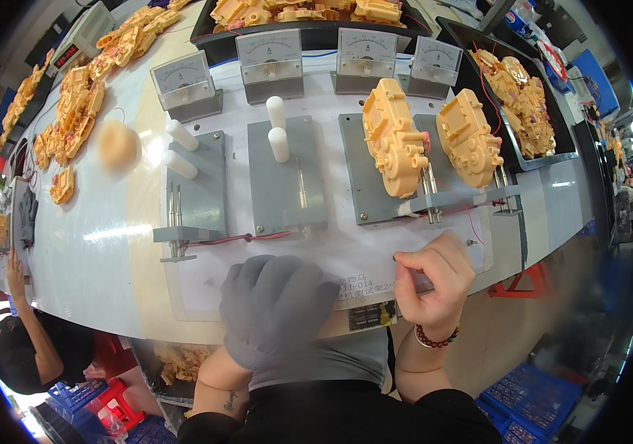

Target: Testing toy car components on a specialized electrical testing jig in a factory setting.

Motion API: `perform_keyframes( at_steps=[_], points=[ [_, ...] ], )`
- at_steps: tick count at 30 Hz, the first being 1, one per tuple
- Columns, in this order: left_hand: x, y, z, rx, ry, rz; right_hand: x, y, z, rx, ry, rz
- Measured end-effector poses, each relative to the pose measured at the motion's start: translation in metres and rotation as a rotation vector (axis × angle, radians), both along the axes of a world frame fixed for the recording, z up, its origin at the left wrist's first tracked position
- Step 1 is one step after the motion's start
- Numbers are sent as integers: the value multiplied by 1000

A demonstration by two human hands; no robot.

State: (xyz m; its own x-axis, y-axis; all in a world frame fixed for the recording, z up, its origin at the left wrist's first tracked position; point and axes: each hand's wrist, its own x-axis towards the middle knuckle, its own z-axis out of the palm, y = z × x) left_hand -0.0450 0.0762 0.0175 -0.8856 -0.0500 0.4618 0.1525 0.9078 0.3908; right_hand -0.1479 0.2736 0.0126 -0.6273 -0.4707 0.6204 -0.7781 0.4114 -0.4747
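My left hand, in a grey glove, is over the front of the white sheet. Its back faces up, motion smears it, and its fingertips are hidden. My bare right hand, with a beaded bracelet, is closed in a pinch. A tiny dark spot shows at its fingertips, too small to name. Beyond it, a yellow-orange plastic gear housing stands tilted on a grey test fixture. Another such housing is on the fixture to its right. Metal pins touch or nearly touch their lower ends.
Two grey fixtures with white pegs stand at left. Several analog panel meters line the back. Black trays hold more housings; others are piled at left. A blurred round tan object is nearby. A co-worker's hand shows far left.
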Motion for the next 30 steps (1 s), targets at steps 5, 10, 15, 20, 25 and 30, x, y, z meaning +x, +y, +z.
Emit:
perform_keyframes(
  at_steps=[5,10,15,20,25,30],
  points=[
    [0,0,0,-1,8,-10,0,0,0,1,-25,-2],
    [0,0,-2,13,10,9,0,0,0,1,-11,4],
    [0,0,-1,-5,3,-3,0,0,0,-4,-14,9],
    [0,0,0,-5,5,-10,0,1,1,3,-35,1],
    [0,0,-2,3,17,-4,1,1,1,9,-33,1],
    [0,0,-3,18,17,6,0,2,3,18,-46,5]
  ],
)
